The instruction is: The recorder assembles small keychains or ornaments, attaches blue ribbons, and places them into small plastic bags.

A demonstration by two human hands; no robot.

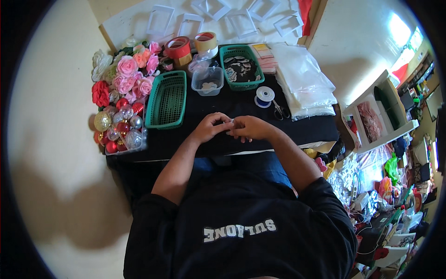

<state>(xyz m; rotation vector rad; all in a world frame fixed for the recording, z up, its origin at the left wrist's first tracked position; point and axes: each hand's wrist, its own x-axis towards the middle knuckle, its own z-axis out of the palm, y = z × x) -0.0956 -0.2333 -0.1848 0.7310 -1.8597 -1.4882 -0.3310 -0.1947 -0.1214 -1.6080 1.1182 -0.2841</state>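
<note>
My left hand (212,128) and my right hand (254,128) meet over the near part of a black-covered table (204,107). Their fingertips are pinched together around something small and pale, mostly hidden by the fingers. Beyond them stands a clear plastic tub (200,89) with a few whitish pieces inside. A white spool (265,94) with a dark blue rim lies past my right hand, and scissors (280,110) with dark handles rest beside it. Behind the tub, a green basket (261,74) holds several small pale-edged pieces.
Another green basket (166,123) stands left of the tub. Artificial flowers (127,66) and a box of shiny baubles (123,128) crowd the left end. Tape rolls (178,48) stand at the back. Clear plastic bags (304,76) are stacked right. White frames (241,23) lean behind.
</note>
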